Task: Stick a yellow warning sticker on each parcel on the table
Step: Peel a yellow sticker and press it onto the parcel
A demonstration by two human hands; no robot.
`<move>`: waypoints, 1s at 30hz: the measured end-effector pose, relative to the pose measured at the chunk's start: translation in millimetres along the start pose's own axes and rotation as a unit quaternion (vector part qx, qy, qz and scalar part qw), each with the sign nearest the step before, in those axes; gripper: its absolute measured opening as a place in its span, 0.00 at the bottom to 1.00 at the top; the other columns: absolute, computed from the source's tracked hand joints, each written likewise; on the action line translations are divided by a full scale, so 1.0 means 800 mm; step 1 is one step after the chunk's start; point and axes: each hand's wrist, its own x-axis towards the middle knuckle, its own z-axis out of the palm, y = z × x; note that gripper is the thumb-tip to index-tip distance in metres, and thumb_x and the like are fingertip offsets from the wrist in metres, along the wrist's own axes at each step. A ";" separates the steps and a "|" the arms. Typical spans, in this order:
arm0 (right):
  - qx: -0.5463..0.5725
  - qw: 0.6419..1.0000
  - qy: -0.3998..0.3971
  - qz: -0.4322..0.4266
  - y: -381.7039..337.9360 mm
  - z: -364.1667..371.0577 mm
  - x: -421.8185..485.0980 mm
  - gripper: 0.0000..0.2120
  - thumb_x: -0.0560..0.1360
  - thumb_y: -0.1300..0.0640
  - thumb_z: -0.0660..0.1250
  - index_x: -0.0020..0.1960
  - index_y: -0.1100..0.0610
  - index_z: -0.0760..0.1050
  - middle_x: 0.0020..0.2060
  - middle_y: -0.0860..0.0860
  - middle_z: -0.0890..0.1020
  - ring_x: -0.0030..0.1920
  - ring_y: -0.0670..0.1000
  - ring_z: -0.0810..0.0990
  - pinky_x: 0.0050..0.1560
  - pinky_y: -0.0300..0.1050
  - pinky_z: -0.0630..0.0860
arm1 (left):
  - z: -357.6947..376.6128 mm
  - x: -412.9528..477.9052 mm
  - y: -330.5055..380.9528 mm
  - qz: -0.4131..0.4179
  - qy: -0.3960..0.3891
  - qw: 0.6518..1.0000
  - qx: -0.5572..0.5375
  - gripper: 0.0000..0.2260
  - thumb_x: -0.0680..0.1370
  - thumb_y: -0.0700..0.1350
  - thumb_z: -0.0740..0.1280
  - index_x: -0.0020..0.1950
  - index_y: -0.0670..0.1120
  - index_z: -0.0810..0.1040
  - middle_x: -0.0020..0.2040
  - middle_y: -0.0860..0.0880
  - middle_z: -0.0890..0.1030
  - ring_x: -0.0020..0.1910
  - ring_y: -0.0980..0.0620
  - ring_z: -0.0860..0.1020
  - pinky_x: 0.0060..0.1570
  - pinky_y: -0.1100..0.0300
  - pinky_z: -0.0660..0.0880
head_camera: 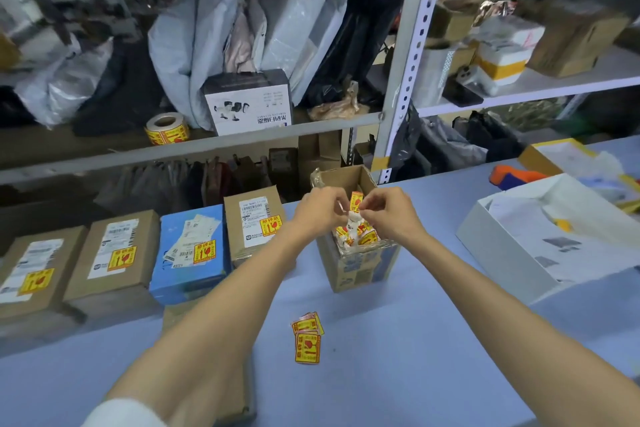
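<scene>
The left grip and right grip meet above an open cardboard box on the tabletop. The right grip is clamped on a yellow sticker, held upright. The left grip pinches a pale backing strip just left of it. Four stickered parcels line the left, and loose stickers lie nearer.

The table has a smooth, matt blue top. On it the brown parcels are dull, slightly rough cardboard, and the blue parcel is smoother printed card. The loose yellow stickers are paper with a faint sheen. Behind stands pale painted metal shelving, stuffed with crinkled, glossy plastic mailing bags.
</scene>
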 end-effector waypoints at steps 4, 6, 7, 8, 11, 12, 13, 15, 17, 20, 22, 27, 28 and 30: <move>-0.075 0.996 -0.016 -0.046 -0.015 -0.015 0.018 0.09 0.69 0.71 0.68 0.41 0.59 0.84 0.36 0.50 0.83 0.37 0.43 0.79 0.41 0.38 0.78 | -0.022 0.011 0.002 0.021 -0.020 0.990 0.141 0.11 0.73 0.48 0.72 0.54 0.48 0.78 0.50 0.49 0.80 0.50 0.49 0.78 0.46 0.55 0.75; -0.085 0.995 0.002 -0.057 -0.027 -0.021 0.025 0.11 0.69 0.71 0.66 0.42 0.60 0.84 0.37 0.51 0.83 0.38 0.45 0.78 0.43 0.40 0.78 | -0.031 0.015 0.004 0.032 -0.022 0.986 0.165 0.11 0.72 0.49 0.72 0.52 0.47 0.78 0.51 0.47 0.80 0.50 0.47 0.78 0.45 0.54 0.74; -0.087 0.994 0.014 -0.064 -0.034 -0.023 0.027 0.10 0.69 0.69 0.66 0.43 0.60 0.84 0.37 0.51 0.83 0.39 0.45 0.78 0.44 0.41 0.78 | -0.035 0.016 0.006 0.036 -0.020 0.984 0.171 0.11 0.72 0.49 0.72 0.51 0.47 0.77 0.51 0.47 0.80 0.50 0.46 0.78 0.43 0.54 0.73; -0.090 0.993 0.023 -0.070 -0.038 -0.024 0.028 0.09 0.69 0.68 0.67 0.43 0.59 0.84 0.37 0.50 0.83 0.40 0.46 0.79 0.45 0.42 0.78 | -0.039 0.016 0.008 0.037 -0.020 0.984 0.175 0.12 0.72 0.49 0.72 0.51 0.46 0.77 0.50 0.47 0.80 0.50 0.46 0.78 0.41 0.55 0.72; -0.124 0.988 0.012 -0.090 -0.049 -0.021 0.022 0.07 0.69 0.65 0.70 0.46 0.59 0.84 0.41 0.51 0.84 0.42 0.47 0.79 0.46 0.43 0.78 | -0.046 0.012 0.008 0.031 -0.017 0.985 0.166 0.13 0.71 0.51 0.72 0.51 0.47 0.77 0.49 0.48 0.80 0.48 0.47 0.78 0.41 0.55 0.72; -0.139 0.986 0.003 -0.095 -0.053 -0.018 0.018 0.08 0.69 0.64 0.70 0.47 0.59 0.84 0.42 0.51 0.84 0.43 0.48 0.79 0.46 0.43 0.78 | -0.049 0.006 0.006 0.021 -0.022 0.988 0.150 0.13 0.71 0.52 0.72 0.50 0.48 0.77 0.49 0.49 0.80 0.48 0.47 0.79 0.42 0.54 0.74; -0.149 0.984 -0.007 -0.097 -0.056 -0.014 0.013 0.08 0.69 0.63 0.70 0.48 0.59 0.83 0.42 0.51 0.84 0.44 0.48 0.80 0.45 0.43 0.77 | -0.051 0.001 0.001 0.012 -0.025 0.991 0.127 0.12 0.71 0.53 0.72 0.49 0.48 0.77 0.48 0.49 0.81 0.47 0.47 0.79 0.44 0.53 0.77; -0.157 0.982 -0.020 -0.100 -0.064 -0.003 0.001 0.08 0.70 0.62 0.70 0.48 0.60 0.83 0.42 0.51 0.84 0.45 0.49 0.79 0.45 0.43 0.76 | -0.059 -0.016 -0.015 -0.009 -0.031 0.996 0.087 0.09 0.71 0.52 0.71 0.47 0.49 0.79 0.47 0.48 0.82 0.47 0.48 0.80 0.48 0.52 0.79; -0.162 0.981 -0.032 -0.106 -0.076 0.014 -0.012 0.07 0.70 0.61 0.70 0.47 0.59 0.83 0.43 0.51 0.84 0.46 0.50 0.80 0.47 0.46 0.78 | -0.070 -0.041 -0.036 -0.028 -0.025 0.997 0.061 0.09 0.72 0.50 0.71 0.48 0.46 0.81 0.47 0.47 0.82 0.47 0.48 0.80 0.48 0.53 0.79; -0.168 0.976 -0.062 -0.122 -0.099 0.048 -0.035 0.06 0.70 0.61 0.70 0.46 0.59 0.84 0.44 0.54 0.85 0.47 0.52 0.82 0.50 0.51 0.80 | -0.089 -0.085 -0.073 -0.071 -0.011 0.997 0.024 0.09 0.73 0.48 0.71 0.49 0.46 0.81 0.46 0.47 0.82 0.45 0.50 0.80 0.46 0.56 0.78; -0.165 0.972 -0.096 -0.134 -0.115 0.077 -0.051 0.06 0.71 0.60 0.71 0.46 0.59 0.83 0.45 0.54 0.85 0.48 0.53 0.82 0.50 0.52 0.79 | -0.099 -0.117 -0.102 -0.096 0.002 0.995 0.010 0.06 0.72 0.47 0.72 0.46 0.47 0.80 0.45 0.49 0.82 0.45 0.51 0.80 0.47 0.57 0.77; -0.143 0.968 -0.167 -0.123 -0.141 0.167 -0.102 0.07 0.71 0.60 0.69 0.49 0.60 0.81 0.47 0.54 0.83 0.50 0.52 0.80 0.50 0.52 0.79 | -0.095 -0.206 -0.186 -0.170 0.051 0.984 -0.028 0.07 0.71 0.44 0.73 0.48 0.47 0.79 0.46 0.49 0.82 0.48 0.49 0.80 0.47 0.55 0.76; -0.140 0.966 -0.185 -0.113 -0.141 0.187 -0.113 0.07 0.71 0.61 0.69 0.49 0.60 0.81 0.47 0.55 0.83 0.50 0.54 0.81 0.50 0.52 0.78 | -0.088 -0.226 -0.205 -0.194 0.060 0.978 -0.041 0.09 0.70 0.43 0.72 0.50 0.46 0.80 0.48 0.47 0.82 0.49 0.48 0.80 0.49 0.55 0.76; -0.149 0.961 -0.215 -0.090 -0.135 0.224 -0.136 0.10 0.72 0.60 0.69 0.52 0.62 0.79 0.50 0.57 0.83 0.53 0.56 0.80 0.51 0.50 0.77 | -0.073 -0.266 -0.239 -0.237 0.072 0.967 -0.055 0.15 0.70 0.41 0.72 0.56 0.44 0.78 0.55 0.44 0.80 0.55 0.46 0.78 0.55 0.54 0.75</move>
